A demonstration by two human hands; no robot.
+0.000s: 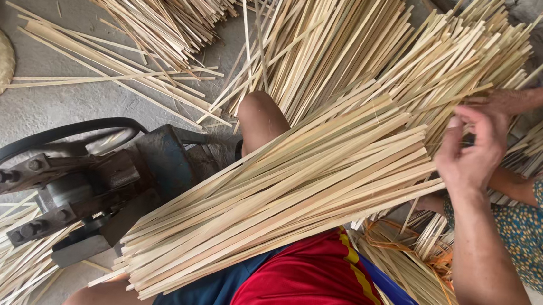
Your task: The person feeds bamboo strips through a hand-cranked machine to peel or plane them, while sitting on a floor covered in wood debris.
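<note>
A great mass of pale bamboo strips [357,43] is spread over the concrete floor [42,109]. A thick bundle of strips [281,192] is laid slantwise across the person's lap, one bare knee [258,116] showing above it. At the left, a dark belt-driven machine [82,183] is seen. The bundle's far end is met by the right hand [471,155], its grip pinched on the strip tips; sorting or evening the ends appears to be in hand, and careful fingertip picking seems called for next. The left hand is not seen. A co-worker's hand [508,100] is reaching in nearby.
</note>
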